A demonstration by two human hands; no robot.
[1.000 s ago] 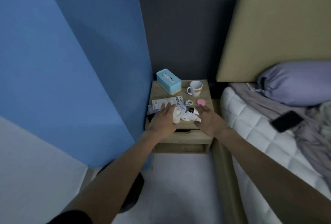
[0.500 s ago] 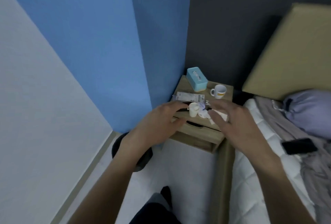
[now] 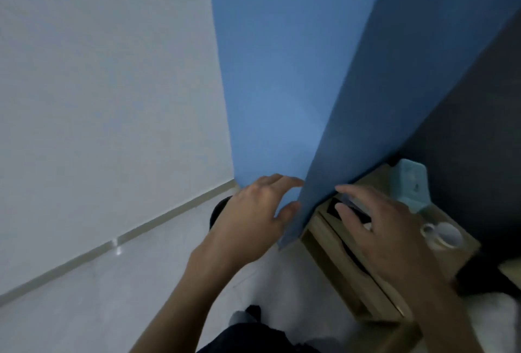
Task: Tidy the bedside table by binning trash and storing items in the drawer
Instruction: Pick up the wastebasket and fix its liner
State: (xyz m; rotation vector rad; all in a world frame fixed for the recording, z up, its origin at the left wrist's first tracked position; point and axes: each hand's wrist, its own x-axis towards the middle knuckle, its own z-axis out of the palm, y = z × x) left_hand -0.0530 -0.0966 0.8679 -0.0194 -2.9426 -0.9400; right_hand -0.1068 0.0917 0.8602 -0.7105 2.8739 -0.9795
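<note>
The wooden bedside table (image 3: 435, 216) stands at the right, pushed against the blue wall corner (image 3: 310, 197). My right hand (image 3: 386, 228) hovers over its top with fingers spread. A thin grey flat thing (image 3: 355, 203) shows between the index and middle fingers; whether it is held is unclear. A black item (image 3: 334, 209) lies under the fingertips. My left hand (image 3: 251, 220) is left of the table, curled in a C, with nothing seen in it. It hangs above a dark round bin (image 3: 219, 209) on the floor. The drawer front (image 3: 335, 262) faces me.
A light blue tissue box (image 3: 411, 183) and a white mug (image 3: 445, 235) stand on the table's far side. A white mattress corner (image 3: 496, 313) shows at the lower right. My dark trouser leg and foot (image 3: 248, 316) are on the pale floor below.
My view has swung left and down, so the bed has nearly left the frame. My left hand moved off the table toward the bin; my right hand stays over the tabletop.
</note>
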